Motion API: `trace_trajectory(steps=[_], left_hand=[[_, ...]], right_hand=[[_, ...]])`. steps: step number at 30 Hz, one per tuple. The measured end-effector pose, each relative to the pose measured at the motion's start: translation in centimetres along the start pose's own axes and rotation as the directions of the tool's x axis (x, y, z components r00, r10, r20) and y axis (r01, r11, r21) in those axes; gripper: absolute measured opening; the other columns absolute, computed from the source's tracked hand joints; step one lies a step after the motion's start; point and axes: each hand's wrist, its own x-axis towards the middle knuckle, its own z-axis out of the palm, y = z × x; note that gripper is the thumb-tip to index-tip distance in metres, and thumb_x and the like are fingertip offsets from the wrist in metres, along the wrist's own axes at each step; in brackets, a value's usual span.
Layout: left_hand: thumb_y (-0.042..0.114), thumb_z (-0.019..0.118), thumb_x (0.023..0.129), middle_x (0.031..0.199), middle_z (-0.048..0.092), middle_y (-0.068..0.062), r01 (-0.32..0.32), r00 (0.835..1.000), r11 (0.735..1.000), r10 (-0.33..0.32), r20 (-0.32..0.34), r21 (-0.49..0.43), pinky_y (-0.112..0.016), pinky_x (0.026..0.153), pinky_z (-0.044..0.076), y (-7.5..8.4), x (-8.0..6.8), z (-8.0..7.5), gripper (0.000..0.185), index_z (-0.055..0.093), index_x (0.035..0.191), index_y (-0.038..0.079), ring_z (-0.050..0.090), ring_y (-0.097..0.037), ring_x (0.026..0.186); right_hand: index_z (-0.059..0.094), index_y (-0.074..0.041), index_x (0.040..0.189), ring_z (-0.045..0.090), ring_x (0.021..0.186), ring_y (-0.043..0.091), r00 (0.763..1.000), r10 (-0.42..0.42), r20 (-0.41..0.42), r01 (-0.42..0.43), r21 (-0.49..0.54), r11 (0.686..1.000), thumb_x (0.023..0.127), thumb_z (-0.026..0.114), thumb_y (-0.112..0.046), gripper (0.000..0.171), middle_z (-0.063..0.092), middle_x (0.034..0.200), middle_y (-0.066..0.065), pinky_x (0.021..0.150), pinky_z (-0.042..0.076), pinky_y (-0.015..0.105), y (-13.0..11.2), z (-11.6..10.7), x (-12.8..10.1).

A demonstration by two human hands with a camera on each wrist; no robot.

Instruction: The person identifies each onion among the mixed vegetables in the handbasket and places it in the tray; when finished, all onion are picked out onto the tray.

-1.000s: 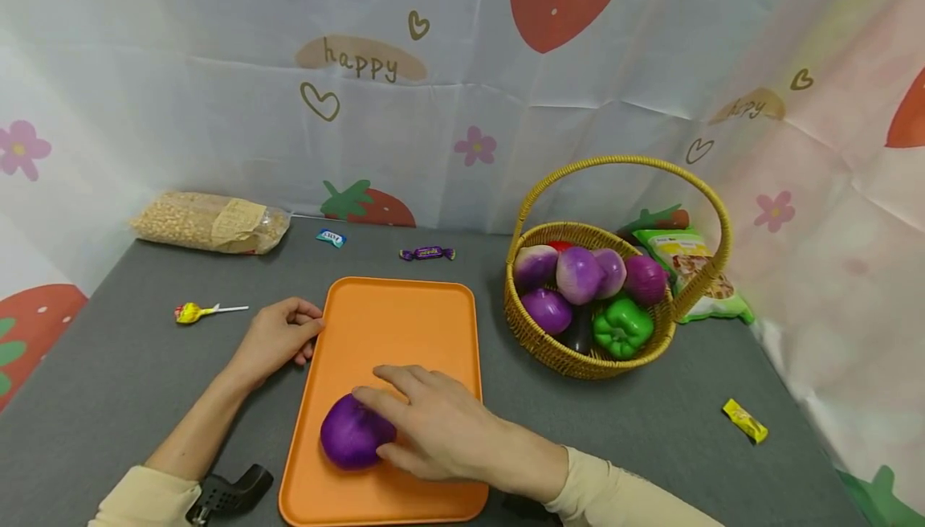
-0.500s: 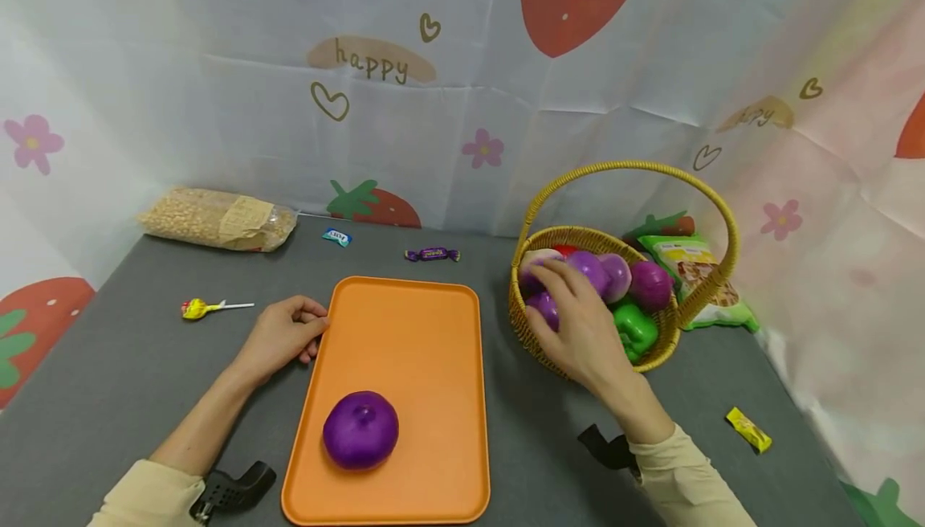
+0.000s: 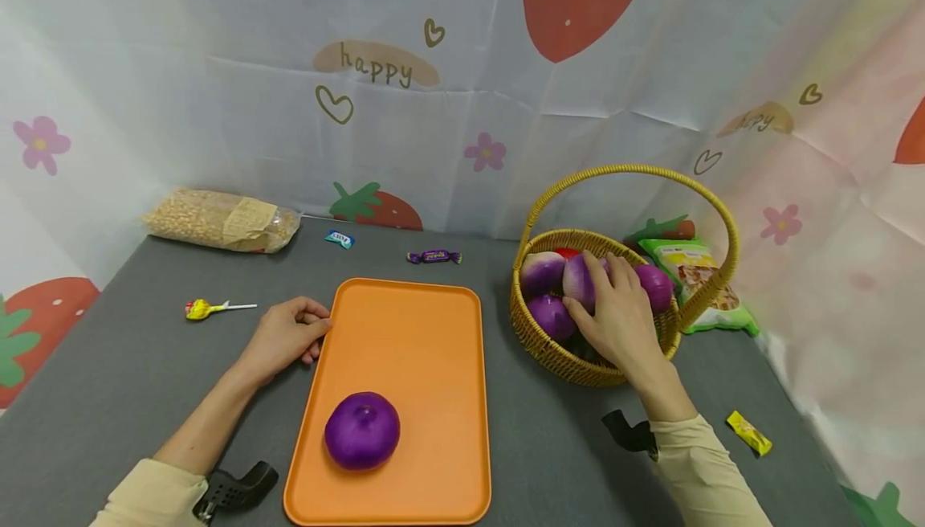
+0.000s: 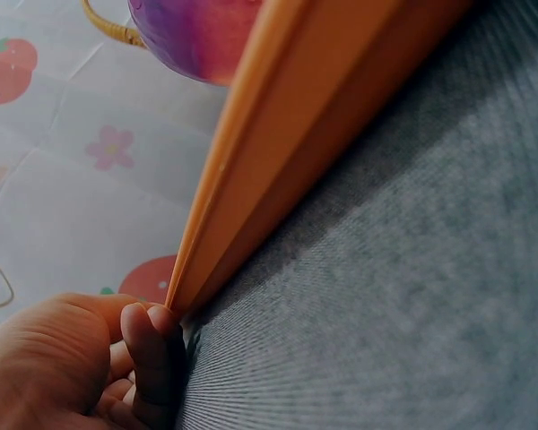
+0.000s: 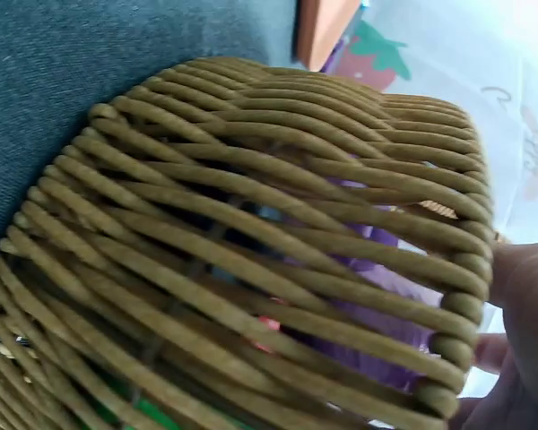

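Observation:
My left hand (image 3: 287,336) is at the left rim of the orange tray (image 3: 412,342), pinching the edge between thumb and curled forefinger, as the left wrist view shows. A purple onion (image 3: 362,430) sits near the tray's front. My right hand (image 3: 617,314) reaches into the yellow wicker basket (image 3: 552,358), fingers spread over a purple-and-white turnip (image 3: 576,279). Another turnip (image 3: 542,271) and a purple onion (image 3: 551,316) lie to its left, a magenta onion (image 3: 655,288) to its right. The right wrist view mostly shows the basket's weave (image 5: 206,215), which hides the fingertips.
The basket's tall handle (image 3: 629,169) arches above its contents. A green snack bag (image 3: 697,278) leans behind it. Around the grey table lie a bag of kernels (image 3: 217,220), a lollipop (image 3: 205,309), a blue candy (image 3: 340,238), a purple candy (image 3: 433,256) and a yellow candy (image 3: 748,433).
My right hand has left the onion on the tray and moved right into the basket, shifting from the left turnip to the middle ones. My left hand stays at the tray's rim.

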Motion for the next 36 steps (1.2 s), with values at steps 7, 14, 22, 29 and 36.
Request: trace_trajectory(steps=[7, 14, 22, 29, 36], left_hand=[[0.015, 0.06, 0.095, 0.086, 0.065, -0.013, -0.001, 1.0, 1.0, 0.001, 0.001, 0.002, -0.028, 0.05, 0.057, -0.1, 0.0, 0.0, 0.025, 0.059, 0.111, -0.005, 0.06, -0.011, 0.055], [0.015, 0.059, 0.095, 0.085, 0.065, -0.013, -0.004, 1.0, 1.0, 0.004, -0.001, 0.012, -0.028, 0.05, 0.057, 0.0, -0.1, 0.1, 0.025, 0.059, 0.111, -0.005, 0.06, -0.011, 0.055], [0.014, 0.059, 0.095, 0.084, 0.065, -0.013, -0.015, 1.0, 1.0, 0.015, -0.004, 0.011, -0.029, 0.05, 0.056, 0.0, -0.1, 0.1, 0.024, 0.059, 0.111, -0.005, 0.059, -0.011, 0.055], [0.015, 0.059, 0.095, 0.084, 0.065, -0.013, -0.011, 1.0, 1.0, 0.011, -0.004, 0.018, -0.028, 0.05, 0.056, 0.1, -0.1, 0.0, 0.025, 0.06, 0.11, -0.004, 0.06, -0.011, 0.055], [0.015, 0.059, 0.095, 0.085, 0.065, -0.014, -0.012, 1.0, 1.0, 0.012, -0.005, 0.021, -0.028, 0.051, 0.056, 0.0, 0.0, 0.1, 0.025, 0.06, 0.11, -0.004, 0.06, -0.011, 0.055]], right_hand=[[0.046, -0.006, 0.142, 0.048, 0.126, 0.046, 0.999, -0.036, -0.031, 0.036, -0.023, 0.999, 0.084, 0.076, -0.024, 0.067, 0.052, 0.133, 0.026, 0.096, 0.045, 0.066, 0.4, 0.5, -0.1], [0.048, -0.006, 0.14, 0.055, 0.115, 0.045, 0.998, -0.039, -0.04, 0.038, -0.007, 0.999, 0.082, 0.078, -0.022, 0.066, 0.054, 0.131, 0.023, 0.091, 0.049, 0.063, 0.4, 0.3, -0.2], [0.05, -0.009, 0.139, 0.06, 0.099, 0.036, 0.986, -0.088, -0.139, 0.102, 0.097, 0.99, 0.081, 0.079, -0.029, 0.068, 0.051, 0.122, 0.021, 0.084, 0.056, 0.053, -2.0, -0.9, -0.8], [0.053, -0.013, 0.137, 0.061, 0.102, 0.034, 0.949, -0.25, -0.191, 0.28, 0.15, 0.948, 0.079, 0.079, -0.029, 0.066, 0.047, 0.125, 0.023, 0.082, 0.06, 0.048, -5.6, -1.2, -2.0], [0.05, -0.011, 0.138, 0.058, 0.111, 0.028, 0.902, -0.412, -0.128, 0.427, 0.124, 0.896, 0.078, 0.081, -0.036, 0.072, 0.052, 0.13, 0.016, 0.093, 0.057, 0.043, -8.3, -0.6, -3.6]])
